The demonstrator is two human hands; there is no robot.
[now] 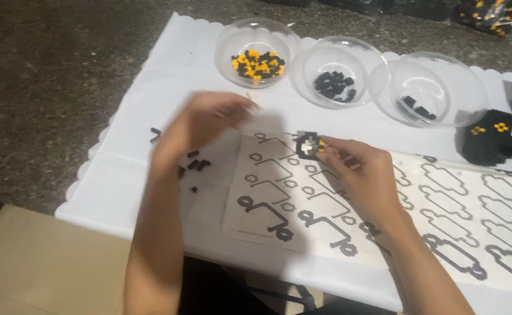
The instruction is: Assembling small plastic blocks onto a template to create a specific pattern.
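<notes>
Right hand (361,169) pinches the small black-and-yellow brick piece (310,144) at its ten o'clock — left hand (200,125), blurred, grip unclear, lies nine o'clock of it.

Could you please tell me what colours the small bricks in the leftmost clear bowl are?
The bricks in the leftmost clear bowl are a mix of black and orange-yellow, seen in the head view.

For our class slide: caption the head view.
Right hand holds a small block piece over the pattern sheet; left hand hovers.
</notes>
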